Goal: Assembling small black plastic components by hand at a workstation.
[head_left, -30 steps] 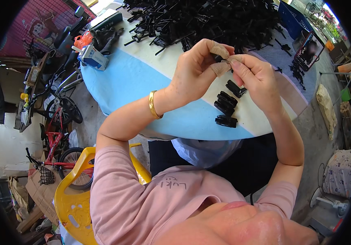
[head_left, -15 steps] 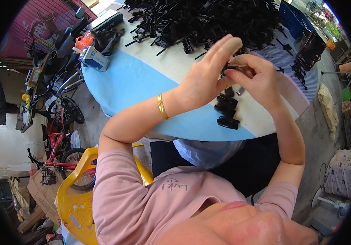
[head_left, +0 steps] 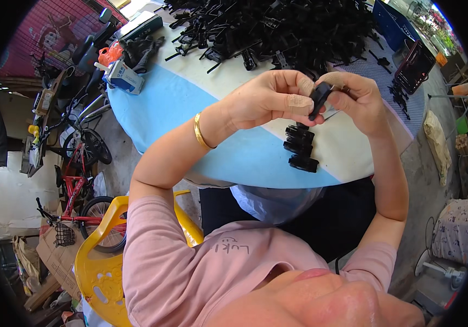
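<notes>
Both my hands meet over the table, pinching one small black plastic part (head_left: 319,101). My left hand (head_left: 277,99), with tape on its fingertips, closes on the part's left side. On the other side, the thumb and forefinger of my right hand (head_left: 358,101) grip it too. Just below my hands, a short row of round black plastic parts (head_left: 300,148) lies on the cloth. A big heap of black plastic parts (head_left: 277,30) covers the far side of the table.
A blue-and-white cloth covers the round table (head_left: 168,109). At its far left lie a small blue-and-white carton (head_left: 125,78) and a dark glove (head_left: 142,53). A blue bin (head_left: 394,27) and a phone (head_left: 415,66) stand far right. A yellow chair (head_left: 100,261) is behind my left arm.
My left hand has gone from raised, extended fingers to a pinch on the black part. That part, mostly hidden before, now shows between both hands.
</notes>
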`<move>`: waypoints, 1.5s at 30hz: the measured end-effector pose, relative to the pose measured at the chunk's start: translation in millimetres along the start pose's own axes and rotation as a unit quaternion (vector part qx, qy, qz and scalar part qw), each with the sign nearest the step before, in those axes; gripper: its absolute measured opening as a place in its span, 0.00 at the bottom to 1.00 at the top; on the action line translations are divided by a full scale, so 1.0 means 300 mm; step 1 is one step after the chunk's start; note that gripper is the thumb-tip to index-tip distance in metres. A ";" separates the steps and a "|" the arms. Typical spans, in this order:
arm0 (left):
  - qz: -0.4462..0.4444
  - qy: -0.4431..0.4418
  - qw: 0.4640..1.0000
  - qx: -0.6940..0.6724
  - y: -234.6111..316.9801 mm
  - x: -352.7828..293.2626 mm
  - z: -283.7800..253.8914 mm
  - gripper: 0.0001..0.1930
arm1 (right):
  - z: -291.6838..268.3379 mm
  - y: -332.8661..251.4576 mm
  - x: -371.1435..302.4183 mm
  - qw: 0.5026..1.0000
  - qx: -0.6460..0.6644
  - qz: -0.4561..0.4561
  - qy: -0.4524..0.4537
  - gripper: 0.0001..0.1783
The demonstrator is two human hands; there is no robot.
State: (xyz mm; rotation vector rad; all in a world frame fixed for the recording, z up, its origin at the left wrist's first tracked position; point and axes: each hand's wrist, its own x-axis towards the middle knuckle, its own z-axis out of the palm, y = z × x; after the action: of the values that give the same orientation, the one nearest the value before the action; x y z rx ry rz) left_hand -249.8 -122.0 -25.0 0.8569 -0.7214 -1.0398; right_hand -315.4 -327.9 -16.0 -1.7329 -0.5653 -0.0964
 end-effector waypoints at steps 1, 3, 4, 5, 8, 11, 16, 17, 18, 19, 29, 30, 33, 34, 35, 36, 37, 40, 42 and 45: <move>-0.005 0.021 1.000 -0.010 -0.011 0.002 0.000 0.11 | 0.006 -0.005 -0.001 0.998 -0.054 -0.016 0.005 0.15; -0.011 0.042 0.999 -0.020 -0.012 0.002 0.008 0.08 | 0.023 -0.017 -0.001 0.994 -0.098 -0.017 0.034 0.14; 0.017 0.077 0.996 0.037 -0.004 0.000 0.016 0.07 | 0.033 -0.020 -0.001 0.988 -0.141 -0.017 0.063 0.12; 0.044 0.112 0.988 0.093 0.000 -0.002 0.021 0.06 | 0.043 -0.022 0.000 0.988 -0.140 -0.017 0.063 0.12; 0.145 0.178 0.952 0.202 -0.018 0.004 0.021 0.06 | 0.054 -0.045 -0.012 0.989 -0.088 0.031 0.115 0.08; 0.214 0.188 0.929 0.235 -0.039 0.005 0.042 0.08 | 0.093 -0.053 -0.015 0.985 -0.138 0.040 0.096 0.08; 0.210 0.188 0.918 0.279 -0.042 -0.004 0.051 0.13 | 0.109 -0.060 -0.013 0.982 -0.153 0.053 0.100 0.08; 0.211 0.181 0.917 0.285 -0.041 -0.007 0.050 0.14 | 0.111 -0.062 -0.013 0.983 -0.149 0.049 0.097 0.08; 0.211 0.180 0.917 0.285 -0.041 -0.007 0.048 0.14 | 0.112 -0.064 -0.013 0.984 -0.144 0.046 0.094 0.08; 0.216 0.176 0.915 0.291 -0.041 -0.007 0.046 0.14 | 0.113 -0.067 -0.014 0.984 -0.144 0.046 0.093 0.08; 0.308 0.238 0.820 0.419 -0.055 -0.011 0.058 0.11 | 0.130 -0.082 -0.005 0.986 -0.089 0.107 0.094 0.09; 0.308 0.238 0.821 0.419 -0.049 -0.012 0.055 0.11 | 0.123 -0.085 -0.006 0.986 -0.094 0.113 0.076 0.09; 0.281 0.183 0.779 0.529 -0.039 -0.006 0.052 0.13 | 0.025 -0.088 0.012 0.978 -0.168 0.120 -0.019 0.09; 0.252 0.207 0.794 0.513 -0.048 0.003 0.057 0.14 | 0.000 -0.097 0.016 0.976 -0.156 0.151 -0.036 0.07; 0.222 0.230 0.807 0.496 -0.055 0.007 0.059 0.14 | -0.019 -0.091 0.012 0.975 -0.156 0.152 -0.036 0.07; 0.182 0.233 0.799 0.523 -0.048 -0.003 0.058 0.16 | -0.037 -0.085 0.007 0.966 -0.215 0.141 -0.039 0.08; 0.184 0.231 0.800 0.522 -0.041 -0.007 0.057 0.16 | -0.056 -0.083 0.004 0.952 -0.275 0.130 -0.039 0.08; 0.051 0.069 0.819 0.567 -0.037 -0.005 0.067 0.19 | -0.058 0.035 -0.002 0.895 -0.441 0.059 0.010 0.16; 0.049 0.020 0.812 0.581 -0.044 -0.003 0.071 0.19 | -0.044 0.068 0.007 0.856 -0.515 -0.020 0.031 0.22; 0.084 -0.032 0.791 0.605 -0.049 -0.005 0.061 0.21 | -0.039 0.122 0.029 0.841 -0.538 -0.058 -0.013 0.20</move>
State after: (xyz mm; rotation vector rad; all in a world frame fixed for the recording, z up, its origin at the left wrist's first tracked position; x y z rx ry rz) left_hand -272.0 -129.0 -29.1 1.8023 -1.5395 -0.3259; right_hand -289.6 -340.9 -43.0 -2.7914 -0.6939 -0.5670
